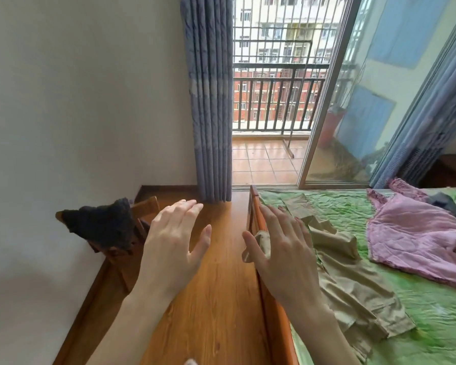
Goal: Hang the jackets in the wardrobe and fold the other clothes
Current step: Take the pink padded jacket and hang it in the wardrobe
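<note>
1. Left hand (pixel 173 242) raised over wooden plank floor (pixel 216 299), fingers straight and spread, holding nothing.
2. Right hand (pixel 283 255) raised above orange-brown wooden bed rail (pixel 254 206), fingers spread, nothing gripped.
3. Crumpled khaki cloth garment (pixel 353 283) lies on green quilted bedspread (pixel 432 320), one end draped over the rail under the right hand.
4. Pink quilted garment (pixel 416 233) spread on the bedspread, right of the khaki one.
5. Dark knitted garment (pixel 100 222) draped on wooden chair (pixel 145 206) by white wall.

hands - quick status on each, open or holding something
Left hand: open, fingers spread over the wooden floor, holding nothing.
Right hand: open, fingers straight above the khaki garment; no grip visible.
</note>
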`<state>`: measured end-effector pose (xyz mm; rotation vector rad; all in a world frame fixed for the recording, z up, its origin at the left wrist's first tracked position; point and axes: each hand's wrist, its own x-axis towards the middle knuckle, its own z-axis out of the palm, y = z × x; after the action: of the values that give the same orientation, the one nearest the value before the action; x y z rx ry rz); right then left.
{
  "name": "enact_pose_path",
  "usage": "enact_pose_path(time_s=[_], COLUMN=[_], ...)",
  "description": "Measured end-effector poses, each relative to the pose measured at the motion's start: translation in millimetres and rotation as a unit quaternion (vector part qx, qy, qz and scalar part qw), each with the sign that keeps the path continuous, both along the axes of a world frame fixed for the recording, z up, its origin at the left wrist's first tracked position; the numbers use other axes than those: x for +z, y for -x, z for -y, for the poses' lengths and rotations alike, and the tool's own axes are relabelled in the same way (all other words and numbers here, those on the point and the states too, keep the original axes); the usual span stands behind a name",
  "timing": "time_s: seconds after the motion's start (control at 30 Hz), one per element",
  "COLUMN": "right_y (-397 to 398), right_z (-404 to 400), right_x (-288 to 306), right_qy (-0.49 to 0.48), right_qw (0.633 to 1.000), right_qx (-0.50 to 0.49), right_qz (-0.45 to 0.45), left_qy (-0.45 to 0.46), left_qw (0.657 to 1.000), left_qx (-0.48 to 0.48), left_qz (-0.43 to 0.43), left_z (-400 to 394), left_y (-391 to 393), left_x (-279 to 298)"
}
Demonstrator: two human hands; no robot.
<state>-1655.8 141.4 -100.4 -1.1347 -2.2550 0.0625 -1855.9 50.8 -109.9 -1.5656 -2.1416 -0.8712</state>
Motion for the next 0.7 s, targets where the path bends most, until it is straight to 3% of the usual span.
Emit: enact_pose_path(time_s=[0.7], right_y=[250.9], right_z=[-344.5], right_x=[15.7], right_qy=[-0.045], right_qw=[0.998], right_qx=[-0.031], right_qz=[0.016], left_qy=[-0.012], left_qw=[0.999], left_qx=[-0.047], left_qz=[0.012], left_z=[-350.7], left_y=[260.0], left_x=[6.3])
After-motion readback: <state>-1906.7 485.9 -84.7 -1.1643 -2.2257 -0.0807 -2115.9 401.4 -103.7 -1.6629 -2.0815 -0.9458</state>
